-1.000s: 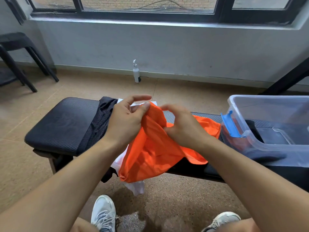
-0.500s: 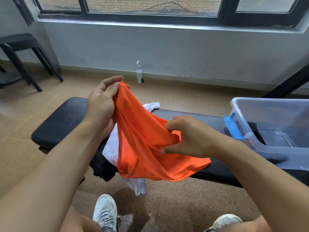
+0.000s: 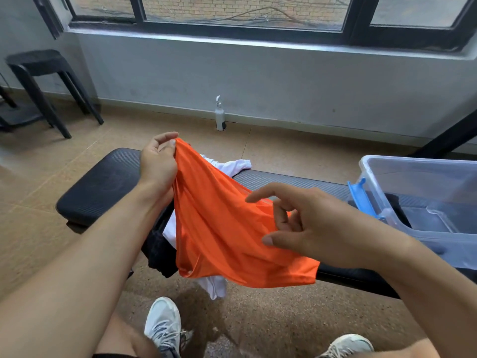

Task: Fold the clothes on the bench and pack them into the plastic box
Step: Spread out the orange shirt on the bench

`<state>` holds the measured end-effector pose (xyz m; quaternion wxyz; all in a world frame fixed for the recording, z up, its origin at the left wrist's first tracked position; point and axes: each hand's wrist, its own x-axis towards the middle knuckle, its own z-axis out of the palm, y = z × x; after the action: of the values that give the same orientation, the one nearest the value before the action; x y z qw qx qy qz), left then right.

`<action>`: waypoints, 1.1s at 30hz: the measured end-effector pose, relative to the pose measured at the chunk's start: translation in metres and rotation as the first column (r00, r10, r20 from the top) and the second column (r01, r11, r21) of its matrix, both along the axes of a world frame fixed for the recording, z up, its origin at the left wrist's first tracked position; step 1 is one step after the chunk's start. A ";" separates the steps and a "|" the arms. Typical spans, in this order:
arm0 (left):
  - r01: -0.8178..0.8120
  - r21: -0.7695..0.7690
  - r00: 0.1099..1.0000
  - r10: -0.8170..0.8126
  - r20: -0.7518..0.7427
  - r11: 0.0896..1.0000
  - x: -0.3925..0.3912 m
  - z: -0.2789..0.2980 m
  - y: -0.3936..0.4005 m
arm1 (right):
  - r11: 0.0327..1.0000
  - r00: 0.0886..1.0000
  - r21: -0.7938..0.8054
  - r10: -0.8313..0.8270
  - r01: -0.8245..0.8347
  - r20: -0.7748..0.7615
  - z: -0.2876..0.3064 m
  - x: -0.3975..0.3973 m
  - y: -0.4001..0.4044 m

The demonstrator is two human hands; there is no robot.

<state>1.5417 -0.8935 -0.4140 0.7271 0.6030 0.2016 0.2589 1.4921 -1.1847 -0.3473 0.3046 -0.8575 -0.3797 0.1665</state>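
**Three garments, one box, two hands**

The left hand (image 3: 157, 164) pinches one orange shiny garment (image 3: 222, 228) above the black padded bench (image 3: 103, 187). The right hand (image 3: 309, 223), fingers spread, holds nothing. One white garment (image 3: 232, 165) and one black garment (image 3: 157, 251) lie beneath; one clear plastic box (image 3: 423, 171) sits rightward.

Orange garment (image 3: 227, 228) between hands

3 garments (image 3: 227, 228), 1 box (image 3: 423, 177), 2 hands (image 3: 158, 164).

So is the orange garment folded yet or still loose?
Still loose. The orange garment hangs bunched and creased from the left hand pinching its top edge; the right hand is open beside it.
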 end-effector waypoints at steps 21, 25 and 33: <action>0.577 0.457 0.810 -0.403 -0.426 0.677 -0.024 -0.005 0.017 | 0.794 0.805 0.167 -0.542 0.585 -0.243 -0.024 0.060 -0.043; 0.599 0.401 0.787 -0.417 -0.455 0.693 -0.041 -0.001 0.008 | 0.783 0.807 0.250 -0.474 0.569 -0.354 0.002 0.053 -0.041; 0.141 0.349 0.989 -0.148 -0.005 0.927 -0.045 0.036 -0.008 | 0.929 0.903 0.242 -0.168 0.279 -0.396 0.074 0.010 -0.044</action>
<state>1.4968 -0.9018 -0.3777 0.6280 0.7326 0.1001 0.2427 1.5022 -1.2288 -0.2737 0.5111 -0.7945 -0.2340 0.2298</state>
